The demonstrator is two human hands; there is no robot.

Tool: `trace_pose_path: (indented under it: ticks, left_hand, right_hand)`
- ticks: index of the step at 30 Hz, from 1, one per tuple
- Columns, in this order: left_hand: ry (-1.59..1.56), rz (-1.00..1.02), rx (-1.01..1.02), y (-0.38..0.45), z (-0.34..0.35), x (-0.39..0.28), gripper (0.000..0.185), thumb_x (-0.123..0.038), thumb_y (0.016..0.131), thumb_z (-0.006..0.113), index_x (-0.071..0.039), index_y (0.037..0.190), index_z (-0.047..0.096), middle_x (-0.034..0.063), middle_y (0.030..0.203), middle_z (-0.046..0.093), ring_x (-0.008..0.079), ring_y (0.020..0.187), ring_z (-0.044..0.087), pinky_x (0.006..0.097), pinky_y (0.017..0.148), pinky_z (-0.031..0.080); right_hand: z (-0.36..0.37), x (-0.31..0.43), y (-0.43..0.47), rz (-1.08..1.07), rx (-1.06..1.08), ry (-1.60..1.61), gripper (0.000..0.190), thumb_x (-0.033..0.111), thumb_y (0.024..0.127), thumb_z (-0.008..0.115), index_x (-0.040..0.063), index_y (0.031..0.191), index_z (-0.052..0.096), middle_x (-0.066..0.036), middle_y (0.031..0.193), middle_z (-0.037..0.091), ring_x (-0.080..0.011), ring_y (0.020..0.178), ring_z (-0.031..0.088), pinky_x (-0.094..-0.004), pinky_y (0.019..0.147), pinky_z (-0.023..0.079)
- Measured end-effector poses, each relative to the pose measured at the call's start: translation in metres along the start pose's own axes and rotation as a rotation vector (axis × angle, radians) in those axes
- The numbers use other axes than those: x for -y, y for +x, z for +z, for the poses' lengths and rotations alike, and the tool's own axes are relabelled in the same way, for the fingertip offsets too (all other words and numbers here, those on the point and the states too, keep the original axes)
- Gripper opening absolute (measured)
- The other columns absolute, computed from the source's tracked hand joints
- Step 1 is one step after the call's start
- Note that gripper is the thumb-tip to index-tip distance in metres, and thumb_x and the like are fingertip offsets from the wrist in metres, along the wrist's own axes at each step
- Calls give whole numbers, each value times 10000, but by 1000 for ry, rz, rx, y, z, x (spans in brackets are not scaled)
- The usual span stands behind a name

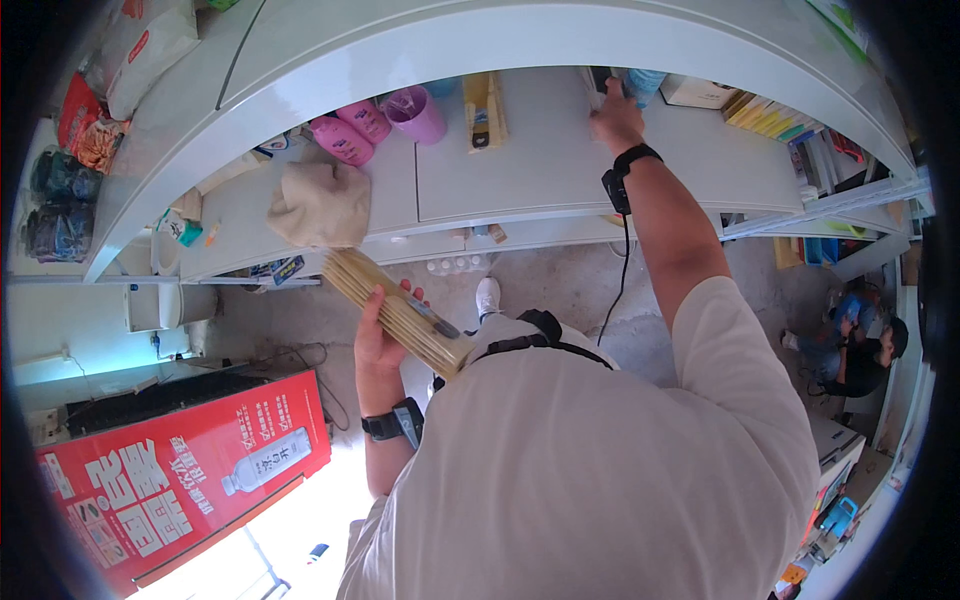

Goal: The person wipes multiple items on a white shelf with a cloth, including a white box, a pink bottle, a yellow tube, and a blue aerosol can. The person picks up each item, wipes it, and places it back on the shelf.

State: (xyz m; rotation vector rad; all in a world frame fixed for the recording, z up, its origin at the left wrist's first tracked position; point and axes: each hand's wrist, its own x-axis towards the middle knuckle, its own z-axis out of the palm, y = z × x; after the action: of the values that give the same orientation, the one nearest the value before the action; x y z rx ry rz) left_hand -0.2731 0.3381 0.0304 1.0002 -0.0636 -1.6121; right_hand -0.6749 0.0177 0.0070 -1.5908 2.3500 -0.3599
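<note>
My left hand point(381, 334) grips a stack of flat yellow packets point(401, 311), held tilted in front of my body. A dark patch shows on the top packet. My right hand point(619, 124) reaches onto the white shelf point(517, 172), at a dark, pale-edged item point(598, 79) and beside a blue translucent object point(643, 84). Its fingertips are partly hidden, so its hold is unclear. To the left of that hand, similar yellow packets point(484, 112) lie on the shelf.
Pink bottles point(343, 140), a purple cup point(416, 116) and a beige cloth point(322, 202) occupy the shelf's left part. A white box point(697, 91) and books point(772, 118) stand right. An upper shelf edge point(525, 37) overhangs. A cable point(624, 277) hangs from my right wrist. Another person point(862, 352) sits at right.
</note>
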Motion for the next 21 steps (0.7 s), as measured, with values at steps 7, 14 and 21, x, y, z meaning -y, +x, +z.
trace_pose_path:
  ticks: [7,14,21]
  left_hand:
    - [-15,-23,-7,-1,-2,1,583,-359,948,653,-12,1352,416,136,1193,610,333,1129,573,531,1018,451]
    - [0,-37,-14,0,-1,-2,588,-358,954,648,-26,1369,397,142,1199,605,343,1152,567,533,1016,453]
    - [30,-29,-41,4,3,3,571,-357,956,646,-39,1364,403,142,1195,603,344,1157,565,535,1009,458]
  right_hand:
    - [0,11,-7,-105,30,-142,701,274,868,647,215,1474,299,-238,1346,532,-389,1177,610,-472,954,529]
    - [-3,12,-13,-54,27,-113,721,323,886,628,229,1504,269,-253,1414,458,-390,1160,620,-459,955,531]
    - [2,11,-19,100,19,-51,812,409,843,691,264,1507,247,-225,1408,465,-402,1282,508,-539,1001,445]
